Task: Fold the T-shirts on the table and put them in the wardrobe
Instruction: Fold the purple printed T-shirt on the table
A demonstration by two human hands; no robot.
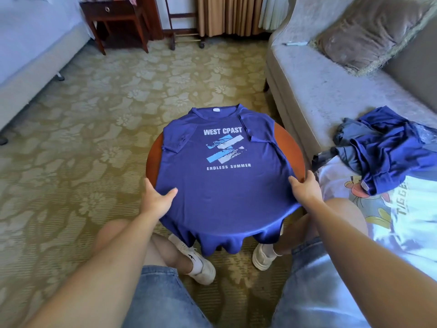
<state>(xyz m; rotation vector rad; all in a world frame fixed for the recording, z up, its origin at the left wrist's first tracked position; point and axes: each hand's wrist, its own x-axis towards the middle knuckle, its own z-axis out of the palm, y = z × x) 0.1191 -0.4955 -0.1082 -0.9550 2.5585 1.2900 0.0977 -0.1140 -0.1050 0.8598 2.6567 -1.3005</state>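
I am observing the wearer wearing light-blue denim shorts [163,301], white socks [269,250] and white sneakers [261,260], one carrying a dark logo [190,256]. The left hand [157,200] and right hand [305,188] are showing bare.

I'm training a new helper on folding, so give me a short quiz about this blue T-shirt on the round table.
1. True or false: the T-shirt has its sleeves folded in over its front.
2. Its hem is: A rolled up, B hanging off the table at the near edge, C tucked under?
3. Fill in: the unfolded clothes lie on the ___.
Key: 1 true; 2 B; 3 sofa.
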